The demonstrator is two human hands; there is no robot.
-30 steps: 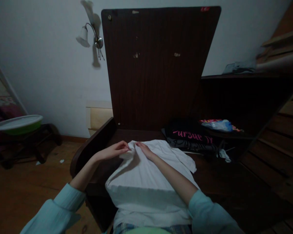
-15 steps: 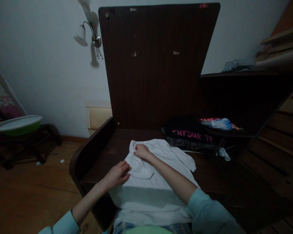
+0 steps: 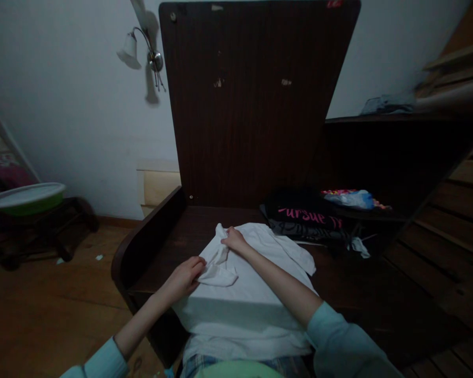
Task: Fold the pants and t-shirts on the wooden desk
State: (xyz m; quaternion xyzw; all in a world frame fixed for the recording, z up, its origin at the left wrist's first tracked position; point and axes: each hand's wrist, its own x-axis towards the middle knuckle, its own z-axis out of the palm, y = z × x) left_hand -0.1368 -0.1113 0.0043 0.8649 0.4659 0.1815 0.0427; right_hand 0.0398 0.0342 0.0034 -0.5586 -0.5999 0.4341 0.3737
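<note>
A white shirt (image 3: 256,286) lies over the dark wooden desk (image 3: 173,239), its lower part hanging over the front edge toward my lap. One sleeve is bunched and partly folded inward on the left side. My left hand (image 3: 187,273) is closed on the shirt's left edge, fingers bent over the cloth. Higher up, my right hand (image 3: 234,240) pinches the fabric near the shirt's far left corner. The other sleeve lies spread out to the right of my right forearm.
Folded dark clothes with pink lettering (image 3: 307,215) lie behind the shirt on the right. A plastic packet (image 3: 350,199) sits by them. The desk's raised left side (image 3: 145,236) borders the shirt. A green basin (image 3: 27,199) rests on a stool at far left.
My right hand has shifted slightly right, pulling the sleeve cloth into a narrower fold. My left hand has moved a little left, still at the shirt's edge.
</note>
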